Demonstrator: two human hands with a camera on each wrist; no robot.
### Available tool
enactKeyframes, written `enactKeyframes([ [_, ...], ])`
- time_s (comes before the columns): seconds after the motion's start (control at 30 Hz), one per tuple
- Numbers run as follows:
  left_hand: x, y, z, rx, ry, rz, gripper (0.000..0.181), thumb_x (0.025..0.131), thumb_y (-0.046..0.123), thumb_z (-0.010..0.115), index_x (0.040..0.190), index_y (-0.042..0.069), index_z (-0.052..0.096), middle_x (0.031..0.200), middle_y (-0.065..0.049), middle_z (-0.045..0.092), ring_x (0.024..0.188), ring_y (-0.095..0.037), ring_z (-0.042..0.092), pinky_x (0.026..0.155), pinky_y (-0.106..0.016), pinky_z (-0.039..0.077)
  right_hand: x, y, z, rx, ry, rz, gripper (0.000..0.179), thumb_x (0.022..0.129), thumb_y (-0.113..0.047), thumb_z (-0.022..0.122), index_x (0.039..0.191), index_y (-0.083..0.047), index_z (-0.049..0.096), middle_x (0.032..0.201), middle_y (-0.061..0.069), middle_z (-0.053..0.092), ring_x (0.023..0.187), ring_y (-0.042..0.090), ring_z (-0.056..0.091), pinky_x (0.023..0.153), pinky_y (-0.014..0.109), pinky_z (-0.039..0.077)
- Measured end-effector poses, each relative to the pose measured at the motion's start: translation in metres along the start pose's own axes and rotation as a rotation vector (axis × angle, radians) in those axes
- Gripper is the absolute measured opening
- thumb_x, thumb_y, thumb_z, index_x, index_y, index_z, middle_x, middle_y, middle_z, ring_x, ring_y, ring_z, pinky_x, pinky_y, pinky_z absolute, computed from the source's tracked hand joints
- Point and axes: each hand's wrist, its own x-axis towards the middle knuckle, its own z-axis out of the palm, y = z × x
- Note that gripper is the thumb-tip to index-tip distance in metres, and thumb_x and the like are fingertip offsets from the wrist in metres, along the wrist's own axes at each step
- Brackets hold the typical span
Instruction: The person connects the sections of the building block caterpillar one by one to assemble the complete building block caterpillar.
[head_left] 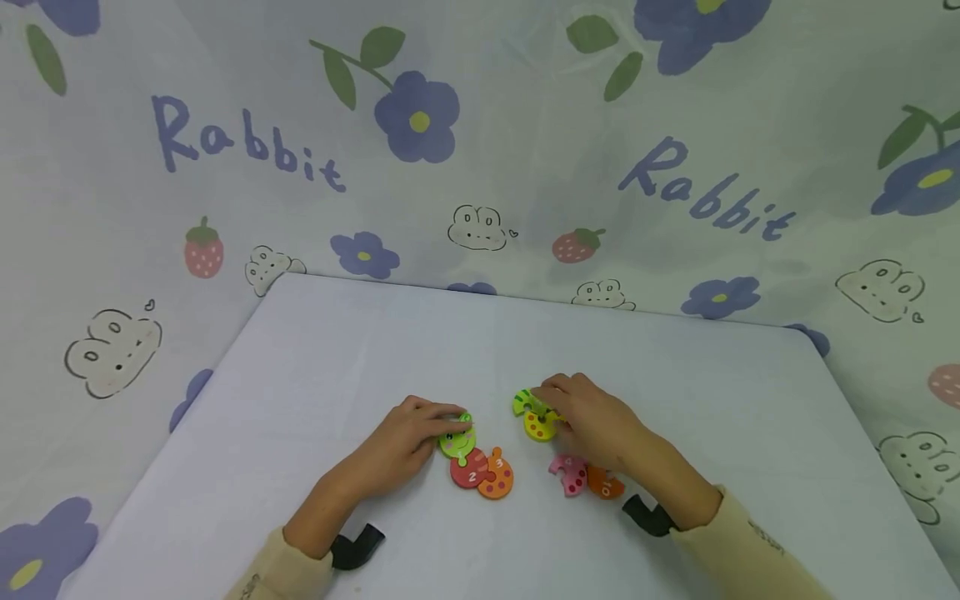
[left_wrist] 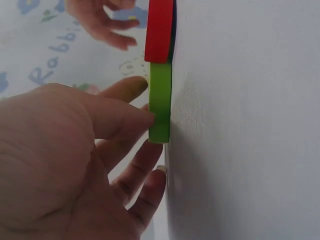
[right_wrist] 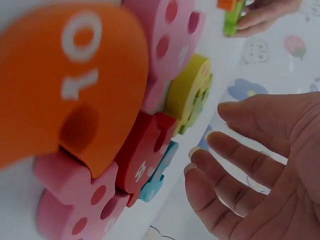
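My left hand (head_left: 397, 446) pinches a green puzzle piece with a smiling face (head_left: 460, 447), thumb at its edge and a finger across its top. Joined to that piece are a red one marked 2 (head_left: 467, 469) and an orange one marked 3 (head_left: 495, 481). Over the right-hand group hovers my right hand (head_left: 596, 421), fingers loose and apart, holding nothing. Around it lie a yellow piece (head_left: 537, 427), a striped green piece (head_left: 522, 403), a pink piece (head_left: 574, 477) and an orange piece marked 10 (head_left: 604, 483). The right wrist view adds a red piece (right_wrist: 140, 157) and a blue piece (right_wrist: 162, 170), covered by the hand in the head view.
All pieces lie on a white-covered table (head_left: 337, 333). Behind it hangs a patterned cloth (head_left: 510, 175) with flowers, rabbits and strawberries. Black curved parts show beside the left wrist (head_left: 358, 547) and the right wrist (head_left: 647, 517).
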Motion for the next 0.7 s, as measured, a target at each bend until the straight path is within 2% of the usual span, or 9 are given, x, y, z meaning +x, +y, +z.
enactKeyframes([
  [0.13,0.001,0.000,0.003,0.006,0.013,-0.005,0.046,0.100,-0.004,0.059,0.137,0.020,0.072,0.144,0.003,0.062,0.123,-0.022,0.051,0.103,-0.051,0.043,0.018,0.002,0.004,-0.064,-0.060,-0.004,0.048,0.097,-0.008,0.074,0.142,-0.020,0.067,0.142,0.002,0.061,0.126,0.024,0.056,0.098,0.040,0.056],
  [0.3,0.002,0.001,0.004,0.016,0.023,-0.010,0.044,0.101,-0.002,0.060,0.136,0.022,0.073,0.144,0.004,0.063,0.122,-0.021,0.052,0.102,-0.050,0.044,0.029,0.002,0.007,-0.082,-0.135,-0.019,0.045,0.098,-0.007,0.071,0.141,-0.021,0.068,0.138,0.003,0.062,0.122,0.026,0.059,0.094,0.041,0.057],
  [0.47,0.001,0.002,0.002,0.020,0.035,-0.010,0.044,0.101,-0.003,0.061,0.135,0.021,0.073,0.143,0.003,0.063,0.122,-0.023,0.053,0.102,-0.050,0.044,0.034,0.000,0.005,-0.048,-0.146,-0.012,0.041,0.098,-0.012,0.074,0.138,-0.018,0.070,0.131,0.004,0.064,0.116,0.024,0.062,0.095,0.041,0.056],
  [0.7,0.001,0.002,0.002,0.014,0.028,-0.027,0.045,0.100,-0.004,0.059,0.135,0.021,0.074,0.144,0.004,0.063,0.120,-0.021,0.052,0.100,-0.047,0.046,0.035,-0.001,0.006,-0.011,-0.160,0.028,0.045,0.094,-0.026,0.081,0.137,-0.018,0.070,0.120,0.003,0.064,0.097,0.016,0.060,0.087,0.034,0.057],
])
